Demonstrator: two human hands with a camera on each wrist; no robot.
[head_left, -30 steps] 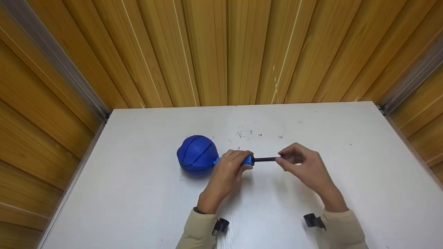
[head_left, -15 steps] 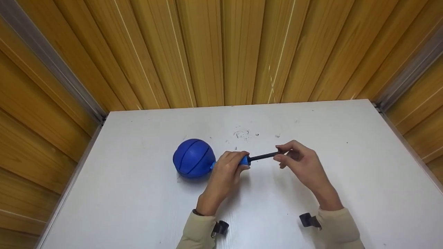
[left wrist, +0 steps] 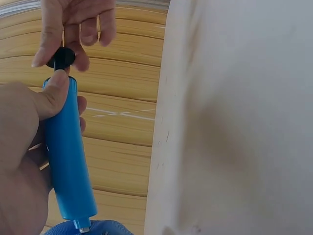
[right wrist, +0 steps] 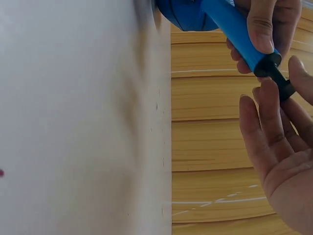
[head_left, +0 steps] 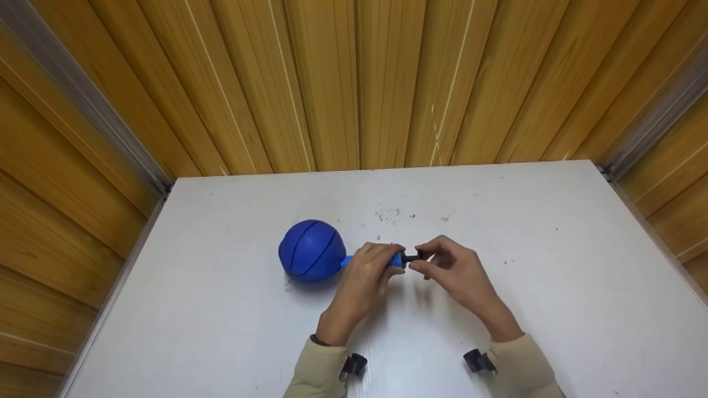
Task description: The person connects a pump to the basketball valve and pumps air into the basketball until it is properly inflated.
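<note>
A blue ball (head_left: 312, 251) with dark seams rests on the table, joined to the nozzle end of a blue hand pump (left wrist: 68, 156). My left hand (head_left: 362, 276) wraps round the pump's barrel, its thumb lying along the barrel near the rod end in the left wrist view. With thumb and fingers my right hand (head_left: 456, 273) pinches the black pump handle (left wrist: 62, 58). Only a short length of the black rod (right wrist: 277, 74) shows between barrel and handle. The ball is mostly cut off in both wrist views.
The white table (head_left: 221, 331) carries small dark marks (head_left: 388, 214) behind the pump. Wood-patterned panels (head_left: 332, 83) stand along its back and sides. Black wrist cameras (head_left: 354, 365) sit on both sleeves.
My right hand has moved left toward the left hand, sliding the pump rod from well out to nearly all in. The left hand and ball stay almost in place.
</note>
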